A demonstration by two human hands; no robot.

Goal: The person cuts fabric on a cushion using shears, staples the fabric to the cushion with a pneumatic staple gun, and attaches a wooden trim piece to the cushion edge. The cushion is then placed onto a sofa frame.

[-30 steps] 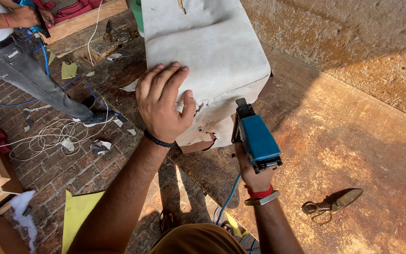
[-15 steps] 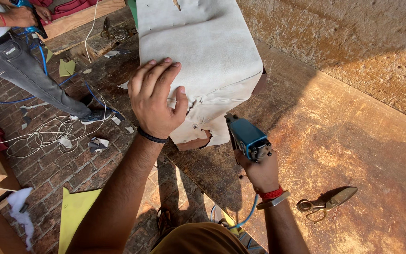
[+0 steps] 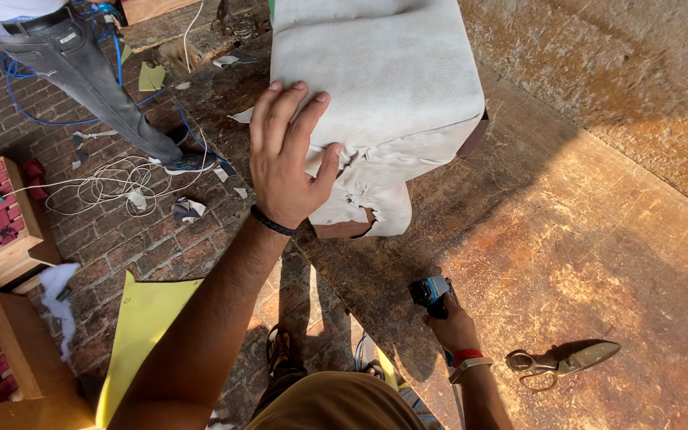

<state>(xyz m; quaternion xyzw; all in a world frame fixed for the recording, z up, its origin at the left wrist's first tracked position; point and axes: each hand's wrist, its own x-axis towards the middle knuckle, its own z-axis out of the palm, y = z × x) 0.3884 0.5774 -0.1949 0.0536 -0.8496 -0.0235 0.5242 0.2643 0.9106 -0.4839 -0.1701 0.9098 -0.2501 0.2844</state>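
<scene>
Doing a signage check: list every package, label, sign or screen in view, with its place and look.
No packages, signs or screens show.
Small pale patch: a rectangle on the belt line of the standing person's grey trousers, top left; possibly a label, too small to tell.

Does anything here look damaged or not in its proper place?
Yes. The pale cover on the block is torn and puckered at the lower corner, beside the left hand pressing on it, and a brown edge shows underneath. Offcuts and a tangled white cord lie on the brick floor. The right hand holds a blue power tool.
</scene>
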